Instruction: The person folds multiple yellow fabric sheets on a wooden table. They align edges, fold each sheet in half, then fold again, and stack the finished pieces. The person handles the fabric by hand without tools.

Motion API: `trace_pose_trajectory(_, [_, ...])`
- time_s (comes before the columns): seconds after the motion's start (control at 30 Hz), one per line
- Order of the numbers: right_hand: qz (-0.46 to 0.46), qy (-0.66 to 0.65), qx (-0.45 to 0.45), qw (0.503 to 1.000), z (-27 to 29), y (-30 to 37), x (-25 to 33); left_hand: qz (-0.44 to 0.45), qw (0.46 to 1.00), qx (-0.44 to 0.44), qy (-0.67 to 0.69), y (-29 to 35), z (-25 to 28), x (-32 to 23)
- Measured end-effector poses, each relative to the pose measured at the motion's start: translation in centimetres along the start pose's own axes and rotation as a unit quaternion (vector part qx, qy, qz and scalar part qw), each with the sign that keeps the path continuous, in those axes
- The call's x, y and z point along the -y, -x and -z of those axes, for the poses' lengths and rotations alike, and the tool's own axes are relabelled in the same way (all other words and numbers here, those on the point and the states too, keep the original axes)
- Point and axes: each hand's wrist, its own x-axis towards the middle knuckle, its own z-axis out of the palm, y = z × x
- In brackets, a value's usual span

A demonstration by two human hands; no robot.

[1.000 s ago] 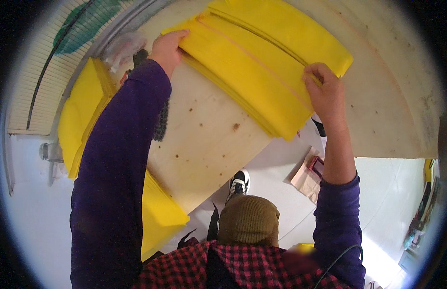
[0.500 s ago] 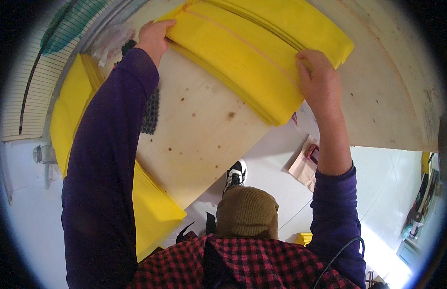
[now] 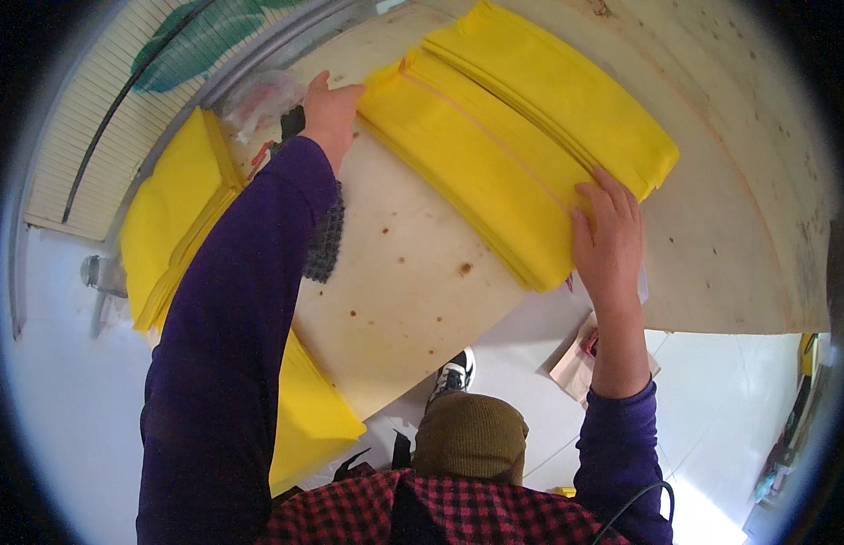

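A stack of folded yellow fabric sheets (image 3: 490,168) with a thin orange line lies slantwise on the table. A second yellow fabric stack (image 3: 563,95) is right beside it on the far side. My left hand (image 3: 334,113) is at the near stack's left end, thumb and forefinger spread, a fingertip against its edge. My right hand (image 3: 611,241) rests at the right end, thumb by the near stack and outstretched fingers reaching to the gap between the stacks. Neither hand is closed round the fabric.
More yellow fabric stacks (image 3: 177,213) lie left, partly under my left arm. A dark textured mat piece (image 3: 325,241) and a clear plastic bag (image 3: 258,100) are near my left forearm. The pale wooden table (image 3: 413,300) has a cut edge near my shoe (image 3: 454,372). Brown cardboard (image 3: 576,363) lies on the floor.
The view has shifted, so the table sits lower and further right. My left fingers have spread from their hold on the stack's end. My right fingers have straightened along the other end.
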Motion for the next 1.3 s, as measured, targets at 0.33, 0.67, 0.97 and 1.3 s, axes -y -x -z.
trace_pose_trajectory(0.33, [0.052, -0.106, -0.019, 0.993, 2.3, 2.3, 3.5, -0.15, 0.985, 0.064, 0.048, 4.3, 6.2, -3.4])
trace_pose_trajectory(0.67, [0.118, -0.327, 0.074, 0.935, 3.2, 8.8, 12.3, -0.167, 0.982, 0.021, -0.09, 22.5, 21.1, -5.5])
trace_pose_trajectory(0.97, [0.131, -0.379, 0.189, 0.897, 3.9, 11.4, 19.2, -0.095, 0.978, -0.14, -0.121, 38.7, 35.4, 2.1])
trace_pose_trajectory(1.3, [0.338, -0.296, 0.282, 0.848, 0.6, 11.5, 29.9, -0.078, 0.927, -0.179, -0.319, 45.5, 41.2, 7.7])
